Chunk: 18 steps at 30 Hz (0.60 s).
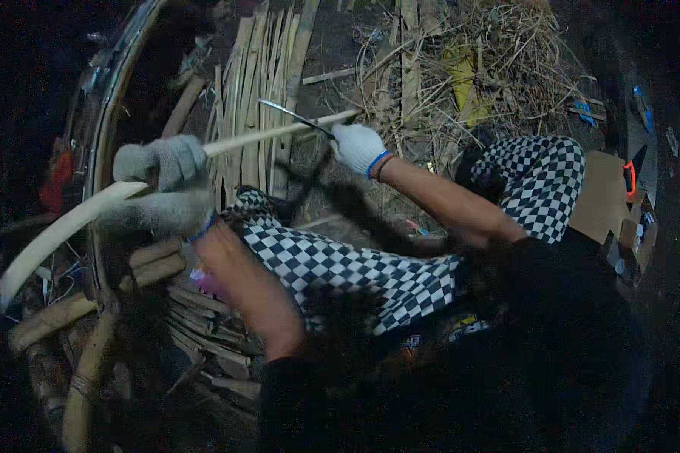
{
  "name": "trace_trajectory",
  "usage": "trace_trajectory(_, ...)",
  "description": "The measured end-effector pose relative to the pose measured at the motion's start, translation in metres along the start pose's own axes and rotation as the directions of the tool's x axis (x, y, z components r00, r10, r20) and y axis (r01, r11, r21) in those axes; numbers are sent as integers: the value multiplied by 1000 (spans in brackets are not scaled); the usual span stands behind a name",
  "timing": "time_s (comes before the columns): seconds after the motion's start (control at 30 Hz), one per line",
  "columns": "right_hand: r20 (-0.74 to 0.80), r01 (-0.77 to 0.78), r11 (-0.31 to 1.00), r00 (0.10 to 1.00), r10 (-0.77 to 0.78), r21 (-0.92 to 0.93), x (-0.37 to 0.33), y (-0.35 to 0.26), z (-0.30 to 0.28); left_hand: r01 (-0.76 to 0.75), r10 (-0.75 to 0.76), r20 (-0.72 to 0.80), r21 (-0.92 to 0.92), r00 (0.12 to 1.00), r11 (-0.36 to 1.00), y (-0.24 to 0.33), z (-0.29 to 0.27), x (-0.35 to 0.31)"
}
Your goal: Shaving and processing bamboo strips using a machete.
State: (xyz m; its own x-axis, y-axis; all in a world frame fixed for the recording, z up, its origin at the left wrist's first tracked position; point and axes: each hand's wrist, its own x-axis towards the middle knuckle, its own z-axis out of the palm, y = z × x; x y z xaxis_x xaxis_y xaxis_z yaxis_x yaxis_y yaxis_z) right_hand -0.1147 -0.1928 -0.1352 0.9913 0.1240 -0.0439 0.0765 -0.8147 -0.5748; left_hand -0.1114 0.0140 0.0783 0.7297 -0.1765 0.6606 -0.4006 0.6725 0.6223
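Observation:
My left hand (pixel 162 170), in a grey-white knit glove, is closed around a long pale bamboo strip (pixel 60 224). The strip bends down toward the lower left and runs on past my fingers to the right, ending beside my right hand. In a white glove with a blue cuff, my right hand (pixel 359 147) grips a knife (pixel 283 112); its handle is hidden in the fist. The thin blade points up and left, crossing the strip near its far end. Whether blade and strip touch I cannot tell. The left glove is slightly blurred.
Beyond the strip lies a bundle of bamboo slats (pixel 253 83). A heap of thin shavings (pixel 506 57) spreads at the far right. Split pieces (pixel 211 332) are stacked below my left arm, near bamboo poles (pixel 87 385). Cardboard (pixel 597 189) and an orange-handled tool (pixel 629 178) lie right.

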Motion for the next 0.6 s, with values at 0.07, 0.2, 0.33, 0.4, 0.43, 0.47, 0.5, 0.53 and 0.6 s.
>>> trace_trajectory(0.07, -47, 240, 971, 970, -239, 9, -3, -71, -5, 24, -19, 60, -91, 998, 996, 38, -23, -5)
trace_trajectory(0.2, -195, 304, 928, 944, -264, 214, -32, -130, -43, -25, 49, -63, 333, 997, 943, 38, -3, -1)
trace_trajectory(0.33, -140, 265, 951, 960, -244, 162, -19, -72, -5, -22, 25, -21, 141, 999, 990, 30, -6, 2)
trace_trajectory(0.4, -13, 22, 999, 1000, -21, 38, -4, -16, 16, 15, -20, 49, 99, 999, 995, 21, -10, 5)
trace_trajectory(0.43, -50, 92, 994, 995, -89, 64, 3, -30, 20, -6, 8, -15, 166, 1000, 986, 28, -19, 2)
trace_trajectory(0.47, -59, 149, 985, 988, -144, 87, -6, -50, 17, -4, 28, -105, 226, 994, 974, 36, -18, -6)
trace_trajectory(0.5, -72, 193, 981, 979, -190, 34, -4, -63, 7, -26, 52, -125, 198, 991, 980, 39, -23, -1)
trace_trajectory(0.53, -24, 358, 930, 932, -361, -87, -2, -77, -5, -21, 47, -130, 197, 990, 980, 35, -26, -3)
trace_trajectory(0.6, -141, 273, 942, 958, -248, 196, -22, -121, -24, -29, 55, -120, 215, 991, 976, 38, -28, -6)
